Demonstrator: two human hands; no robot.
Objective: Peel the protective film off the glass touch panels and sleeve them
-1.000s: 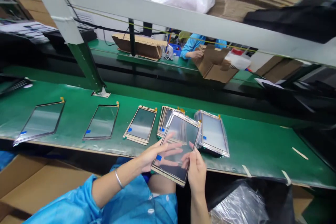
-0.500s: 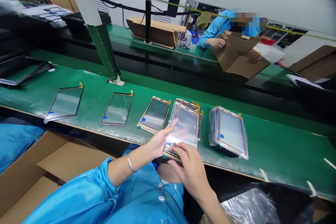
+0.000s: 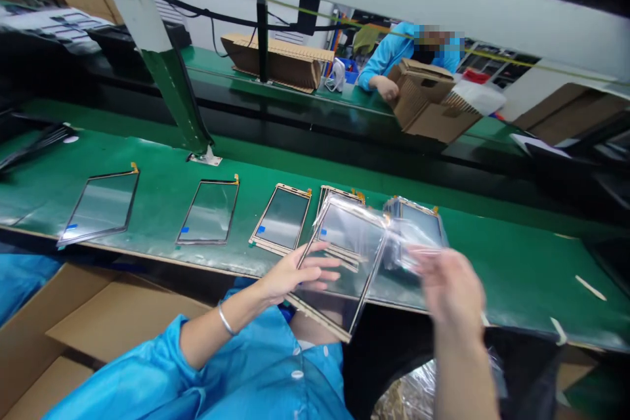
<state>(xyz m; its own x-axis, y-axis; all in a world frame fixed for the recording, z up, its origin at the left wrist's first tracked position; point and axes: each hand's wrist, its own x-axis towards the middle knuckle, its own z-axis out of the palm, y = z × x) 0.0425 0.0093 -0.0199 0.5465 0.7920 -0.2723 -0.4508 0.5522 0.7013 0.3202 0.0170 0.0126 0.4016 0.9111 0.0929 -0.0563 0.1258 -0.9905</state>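
Note:
My left hand point(image 3: 290, 273) grips a clear touch-screen panel point(image 3: 361, 236) with a thin dark frame by its left edge. Several of its fingers show through the glass, and the panel is tilted above the bench's front edge. To the right, my right hand point(image 3: 455, 282), blurred by motion, pinches a clear plastic film point(image 3: 394, 233) that stretches from the panel's upper right side. Behind the film stands a stack of wrapped panels point(image 3: 424, 220), partly hidden. Other framed panels point(image 3: 339, 191) lie just behind the held one.
Along the green bench point(image 3: 157, 210) lie more panels: a left one point(image 3: 103, 203), a second point(image 3: 210, 210) and a small pile point(image 3: 283, 216). A green-and-white post point(image 3: 170, 85) rises behind. An open carton point(image 3: 113, 302) stands below left. Across the bench, a co-worker point(image 3: 388, 56) handles cardboard point(image 3: 418, 95).
My right hand has moved right, away from the panel, drawing the clear film off its face. The panel in my left hand has tilted. The co-worker's cardboard has been folded further.

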